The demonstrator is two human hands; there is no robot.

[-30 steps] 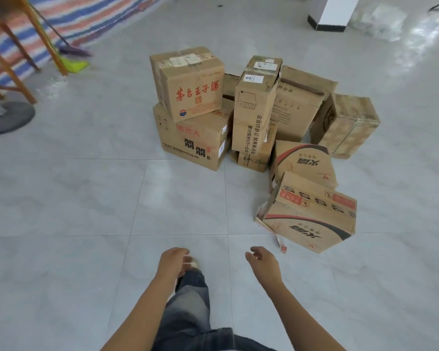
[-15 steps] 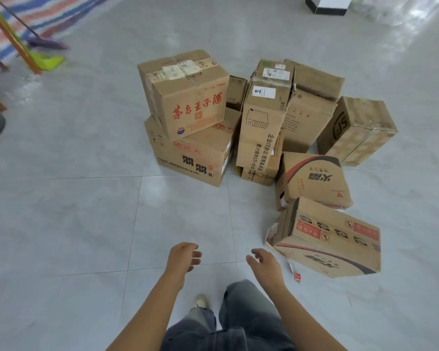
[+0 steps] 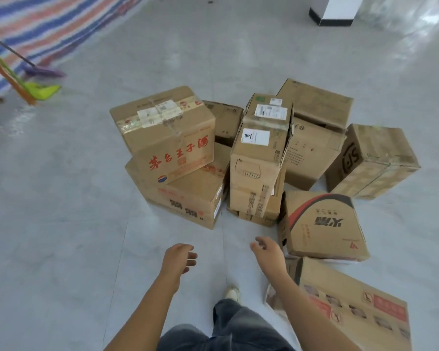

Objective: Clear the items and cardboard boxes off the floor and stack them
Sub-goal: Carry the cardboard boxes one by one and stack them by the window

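Cardboard boxes are heaped on the tile floor [image 3: 61, 224]. At the left a lettered box [image 3: 167, 138] sits on a wide box [image 3: 188, 198], with a tall box [image 3: 259, 158] in the middle. A red-and-black box [image 3: 322, 224] lies to the right and a long box [image 3: 352, 307] lies nearest, beside the right forearm. Both bare arms reach forward and down. The left grip [image 3: 178, 258] hangs over bare floor, palm turned inward, fingers loosely curled and released, grasping nothing. The right grip [image 3: 268, 252] is slack and empty too, just beside the red-and-black box's near-left corner (whether it touches is hard to tell). The step in hand looks like picking which loose box to take. The two right-hand boxes seem the sensible start, since they are closest and nothing rests on them. Hands should go low on opposite sides and lift the box level. A broad flat top makes the safest place to set it, while the tall box looks narrow and easy to topple, so it is best kept clear of.
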